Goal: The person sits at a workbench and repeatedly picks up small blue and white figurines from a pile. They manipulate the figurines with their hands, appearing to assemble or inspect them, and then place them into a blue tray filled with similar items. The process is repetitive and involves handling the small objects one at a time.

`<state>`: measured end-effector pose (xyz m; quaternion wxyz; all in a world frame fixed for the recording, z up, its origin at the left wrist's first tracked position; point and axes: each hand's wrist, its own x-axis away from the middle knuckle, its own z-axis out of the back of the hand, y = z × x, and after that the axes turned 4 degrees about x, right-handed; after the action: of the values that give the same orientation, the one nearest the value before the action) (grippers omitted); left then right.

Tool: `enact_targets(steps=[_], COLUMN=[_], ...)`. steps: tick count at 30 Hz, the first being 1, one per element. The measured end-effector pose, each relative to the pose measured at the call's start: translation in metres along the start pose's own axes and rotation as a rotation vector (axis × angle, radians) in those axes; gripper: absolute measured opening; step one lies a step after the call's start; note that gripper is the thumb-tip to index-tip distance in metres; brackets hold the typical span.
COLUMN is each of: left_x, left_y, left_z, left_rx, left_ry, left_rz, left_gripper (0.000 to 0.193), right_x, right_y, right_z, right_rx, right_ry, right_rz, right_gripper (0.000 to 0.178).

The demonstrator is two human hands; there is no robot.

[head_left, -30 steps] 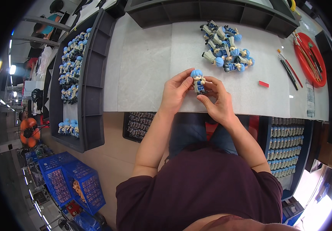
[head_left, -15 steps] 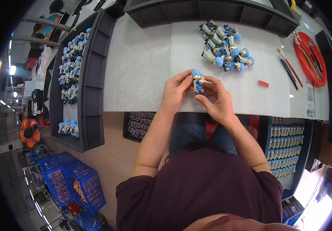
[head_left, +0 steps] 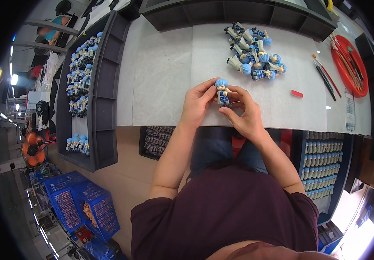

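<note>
Upright between my two hands is a small figurine [head_left: 223,96] with light-blue hair, a pale cape, a blue outfit and dark boots, its front turned toward me. My left hand [head_left: 197,103] grips its left side near the head with thumb and fingers. On the other side my right hand [head_left: 248,113] closes round the body, with the thumb low by the boots. Both hands are just above the table's near edge. Beyond them a heap of similar figurines [head_left: 256,53] lies jumbled on a white sheet [head_left: 208,50].
Right of the heap are a small red block [head_left: 297,93], brushes [head_left: 324,80] and a red oval tray [head_left: 338,56] of brushes. Grey crates stand at the left [head_left: 104,86] and back [head_left: 239,15]. A crate of figurines [head_left: 323,164] is low right; blue baskets [head_left: 83,195] low left.
The figurine has turned very slightly in my fingers and shifted a touch to the left. Both hands keep nearly the same place and hold.
</note>
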<state>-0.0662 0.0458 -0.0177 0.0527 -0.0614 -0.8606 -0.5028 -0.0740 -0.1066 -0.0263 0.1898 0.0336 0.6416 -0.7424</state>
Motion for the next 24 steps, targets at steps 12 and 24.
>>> enact_targets(steps=[12,24], left_x=[-0.0014,0.0005], left_y=[-0.0014,-0.0009], left_z=[0.0010,0.0047], left_rx=[0.004,0.029], left_ry=[0.010,-0.045], left_rz=[0.009,-0.006], left_gripper=[0.027,0.028], right_x=[-0.0002,-0.0003], right_y=[-0.0016,-0.0002], right_z=[-0.0004,-0.0011], right_rx=[-0.001,0.000], right_ry=[0.013,0.012], right_rz=[0.005,-0.004], right_gripper=[0.052,0.054])
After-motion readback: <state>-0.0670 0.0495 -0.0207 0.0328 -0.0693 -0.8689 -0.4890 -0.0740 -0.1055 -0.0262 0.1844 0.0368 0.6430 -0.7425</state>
